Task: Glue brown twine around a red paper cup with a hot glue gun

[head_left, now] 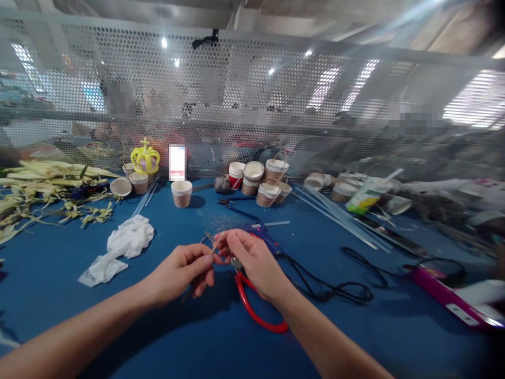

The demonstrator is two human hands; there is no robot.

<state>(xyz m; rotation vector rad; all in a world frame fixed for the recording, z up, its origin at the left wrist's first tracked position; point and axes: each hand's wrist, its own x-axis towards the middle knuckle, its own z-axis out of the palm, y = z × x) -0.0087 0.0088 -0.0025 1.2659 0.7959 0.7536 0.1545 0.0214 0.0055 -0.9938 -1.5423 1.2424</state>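
Observation:
Above the middle of the table, a thin tan strand (pixel 216 243), like a piece of twine, runs between my two hands. My left hand (pixel 189 267) pinches it between thumb and forefinger, the other fingers curled below. The fingertips of my right hand (pixel 252 258) close on its upper end, close to the left fingertips. Under my right hand lies a pair of scissors with red handles (pixel 246 305); the hand partly hides it, and I see no grip on it. Behind the hands is a blue glue gun (pixel 270 239), partly covered. A small paper-lined pot (pixel 181 193) stands beyond them.
A crumpled white bag (pixel 130 237) lies left, near pale dried husks (pixel 51 184). Several small pots (pixel 268 192), a twine ball (pixel 223 183) and pliers (pixel 236 200) sit behind. Clear sticks (pixel 339 216), a black cord (pixel 327 292) and a magenta power strip (pixel 445 297) are right. A perforated screen (pixel 244 105) bounds the back.

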